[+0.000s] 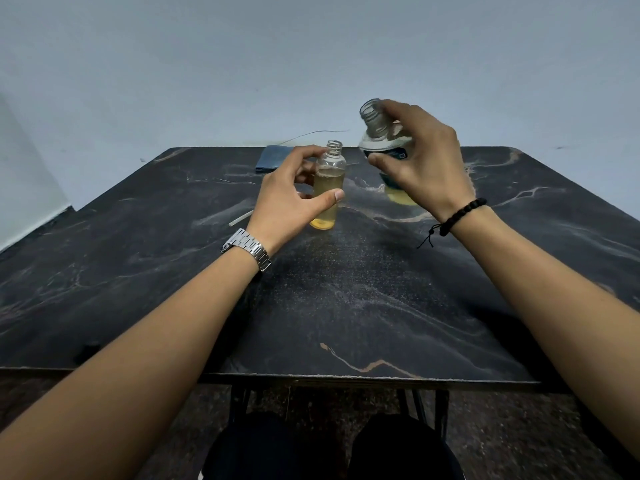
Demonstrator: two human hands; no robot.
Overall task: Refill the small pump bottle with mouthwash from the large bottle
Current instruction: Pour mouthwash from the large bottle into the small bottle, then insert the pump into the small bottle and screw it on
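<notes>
Partly hidden large bottle label, print unreadable

Head-worn wide-angle view, looking forward and down over a dark marbled table.

The single camera sits above the person's lap, knees at the bottom edge, both forearms reaching up from the lower corners toward frame centre. The left hand and right hand meet close ahead, just above centre. The table's far edge crosses the upper-middle; a pale wall fills the top third. Lens distortion bows the edges.
</notes>
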